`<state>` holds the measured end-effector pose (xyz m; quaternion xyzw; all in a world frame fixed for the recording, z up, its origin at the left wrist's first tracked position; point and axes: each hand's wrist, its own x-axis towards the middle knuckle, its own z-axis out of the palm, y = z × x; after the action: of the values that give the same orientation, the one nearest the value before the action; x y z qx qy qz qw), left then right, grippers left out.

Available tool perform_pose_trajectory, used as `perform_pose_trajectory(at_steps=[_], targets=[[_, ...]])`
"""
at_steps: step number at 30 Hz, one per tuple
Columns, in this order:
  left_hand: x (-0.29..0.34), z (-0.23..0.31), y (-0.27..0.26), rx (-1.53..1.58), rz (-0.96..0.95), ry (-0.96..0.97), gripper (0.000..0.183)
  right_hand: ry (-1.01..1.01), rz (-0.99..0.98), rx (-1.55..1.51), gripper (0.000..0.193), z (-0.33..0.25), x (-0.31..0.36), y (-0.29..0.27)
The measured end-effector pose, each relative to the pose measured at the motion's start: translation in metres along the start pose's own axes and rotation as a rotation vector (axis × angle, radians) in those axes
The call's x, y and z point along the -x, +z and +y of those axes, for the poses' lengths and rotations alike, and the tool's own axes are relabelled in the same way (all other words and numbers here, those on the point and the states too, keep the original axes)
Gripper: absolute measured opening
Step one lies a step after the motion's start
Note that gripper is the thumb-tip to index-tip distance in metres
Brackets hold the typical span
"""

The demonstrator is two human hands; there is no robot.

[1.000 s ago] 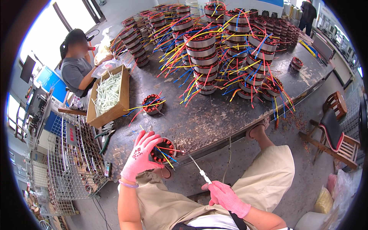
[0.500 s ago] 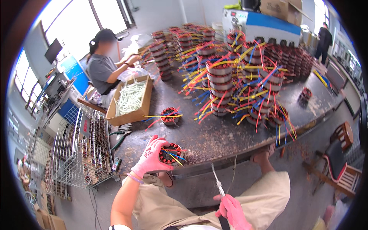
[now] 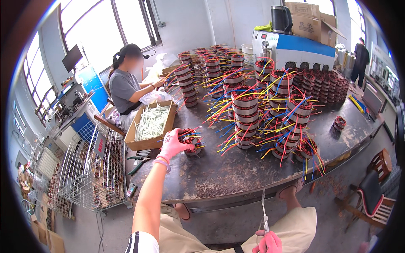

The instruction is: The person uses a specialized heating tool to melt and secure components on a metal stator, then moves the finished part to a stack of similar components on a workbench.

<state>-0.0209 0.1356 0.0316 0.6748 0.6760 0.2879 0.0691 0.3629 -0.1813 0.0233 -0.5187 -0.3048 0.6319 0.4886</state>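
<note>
My left hand [image 3: 174, 144], in a pink glove, is closed around a wound motor stator [image 3: 188, 135] with a dark core and red windings. Directly beneath it is a second stator [image 3: 195, 150] on the table; whether the two touch is hard to see. Low in the picture, over my lap, my right hand [image 3: 269, 243] is also gloved in pink. Its fingers are wrapped round a slim metal tool [image 3: 265, 219] whose thin tip points up toward the table edge.
Tall stacks of stators [image 3: 245, 116] with coloured wires fill the table's middle and back. An open cardboard box [image 3: 168, 126] of white tubes lies left of centre, near green-handled pliers [image 3: 137, 165]. A co-worker [image 3: 128, 86] sits at the far left. One stator [image 3: 339, 123] stands alone at right.
My left hand has carried its stator from the table's front edge, away from me, to above the other stator. The right hand with the tool has shifted right and lower.
</note>
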Motion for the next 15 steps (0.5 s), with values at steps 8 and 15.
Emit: perform_pose_trajectory(at_steps=[8,15], targets=[[-0.008,0.000,0.016,-0.050,-0.077,0.022,0.077,0.037,0.022,-0.046,0.045,0.015,-0.009,-0.013],[-0.017,0.008,-0.001,0.051,-0.269,-0.100,0.079,0.019,0.020,-0.002,0.046,0.006,-0.009,-0.003]])
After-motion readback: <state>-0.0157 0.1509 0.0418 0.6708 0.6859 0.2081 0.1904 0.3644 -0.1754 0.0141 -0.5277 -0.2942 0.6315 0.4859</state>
